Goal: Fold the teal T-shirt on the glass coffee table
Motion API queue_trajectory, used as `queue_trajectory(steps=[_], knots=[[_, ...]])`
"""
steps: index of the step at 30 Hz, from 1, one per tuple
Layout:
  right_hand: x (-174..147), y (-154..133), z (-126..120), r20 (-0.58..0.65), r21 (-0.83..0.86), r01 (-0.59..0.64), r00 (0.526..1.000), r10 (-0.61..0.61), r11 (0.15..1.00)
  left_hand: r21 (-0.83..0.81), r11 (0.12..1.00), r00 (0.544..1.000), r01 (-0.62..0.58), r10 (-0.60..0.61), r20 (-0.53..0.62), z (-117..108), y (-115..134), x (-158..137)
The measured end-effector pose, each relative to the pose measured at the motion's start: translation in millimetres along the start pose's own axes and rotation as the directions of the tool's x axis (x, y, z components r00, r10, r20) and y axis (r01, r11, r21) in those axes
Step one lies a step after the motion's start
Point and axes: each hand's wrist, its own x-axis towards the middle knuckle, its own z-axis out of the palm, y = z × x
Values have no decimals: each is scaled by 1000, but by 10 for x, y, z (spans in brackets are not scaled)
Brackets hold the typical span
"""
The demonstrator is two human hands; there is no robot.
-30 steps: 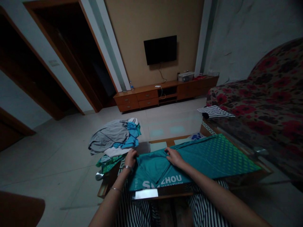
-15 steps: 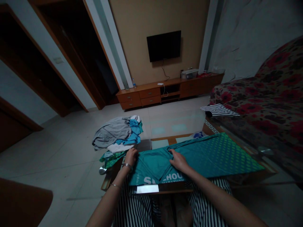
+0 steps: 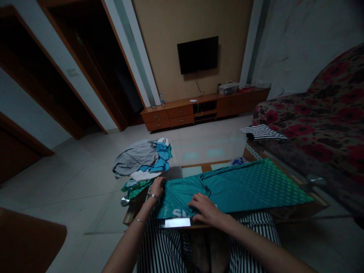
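A teal-green T-shirt (image 3: 244, 185) with white lettering and a bright green dotted end lies folded lengthwise across the glass-topped coffee table. At its left end, my left hand (image 3: 157, 187) is closed, the curled fingers gripping the fabric's edge. My right hand (image 3: 206, 209) rests over the shirt's front edge, covering part of the lettering. Its fingers are apart, with the thumb toward the table's near edge. Small wrinkles show in the cloth just beyond these fingers.
A pile of clothes (image 3: 138, 157), grey, blue, white and green, lies at the table's left end. A striped garment (image 3: 265, 132) is on the flowered sofa (image 3: 318, 125) to the right. Beyond stand a TV cabinet (image 3: 182, 115) and a wall-mounted television (image 3: 198, 55).
My right hand has let go of the fold in the shirt's middle and moved toward me to the front edge, its fingers spreading. My left hand stays at the left end.
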Motion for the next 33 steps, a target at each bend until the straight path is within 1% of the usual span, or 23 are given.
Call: queue_trajectory(steps=[3, 5, 8, 9, 10, 11, 12, 13, 14, 15, 17, 19, 21, 23, 24, 25, 29, 31, 33], knots=[[4, -89, 171, -2, -46, -51, 999, 51, 998, 24, 999, 999, 42, -42, 13, -8, 14, -5], [-1, -110, 216, -10, -53, -81, 997, 80, 995, 48, 996, 997, 72, -73, 19, -37, 19, -10], [-1, -73, 148, 2, 15, -68, 998, 68, 998, 89, 990, 994, 112, -113, 7, -117, 53, -28], [11, -30, 91, -23, 49, -76, 997, 77, 996, 105, 987, 992, 122, -122, -8, -146, 86, -40], [33, 31, 21, -76, 79, -101, 991, 107, 992, 121, 984, 991, 131, -128, -27, -169, 136, -55], [65, 111, -56, -150, 100, -143, 976, 157, 985, 135, 982, 991, 134, -129, -46, -184, 207, -75], [109, 207, -135, -230, 114, -203, 947, 224, 973, 148, 981, 991, 127, -119, -59, -186, 303, -100], [164, 315, -208, -296, 134, -276, 906, 304, 952, 159, 982, 994, 104, -95, -63, -173, 425, -130], [229, 428, -270, -322, 184, -356, 859, 398, 916, 166, 984, 997, 62, -54, -53, -145, 570, -165], [302, 541, -317, -304, 257, -429, 815, 493, 866, 165, 986, 1000, 3, 2, -31, -101, 734, -202], [465, 739, -357, -176, 412, -530, 752, 635, 742, 140, 979, 989, -149, 144, 44, 19, 1089, -282], [626, 881, -343, -54, 517, -568, 725, 687, 640, 79, 952, 948, -295, 282, 147, 156, 1414, -358], [760, 970, -311, -17, 563, -568, 718, 695, 601, -5, 918, 885, -396, 383, 266, 275, 1639, -418], [848, 1026, -294, -12, 607, -556, 708, 706, 568, -88, 892, 823, -443, 444, 355, 354, 1735, -458], [874, 1046, -294, -13, 626, -548, 704, 710, 555, -122, 885, 804, -450, 461, 376, 378, 1741, -470], [889, 1064, -298, -16, 642, -538, 703, 711, 546, -150, 880, 794, -450, 472, 383, 391, 1727, -478], [887, 1119, -319, -26, 674, -502, 717, 696, 542, -219, 879, 794, -424, 477, 378, 373, 1625, -493], [870, 1140, -315, -43, 658, -496, 726, 686, 567, -240, 874, 794, -422, 484, 369, 355, 1604, -499], [839, 1159, -309, -76, 614, -500, 733, 676, 611, -259, 871, 808, -419, 487, 332, 358, 1612, -494]])
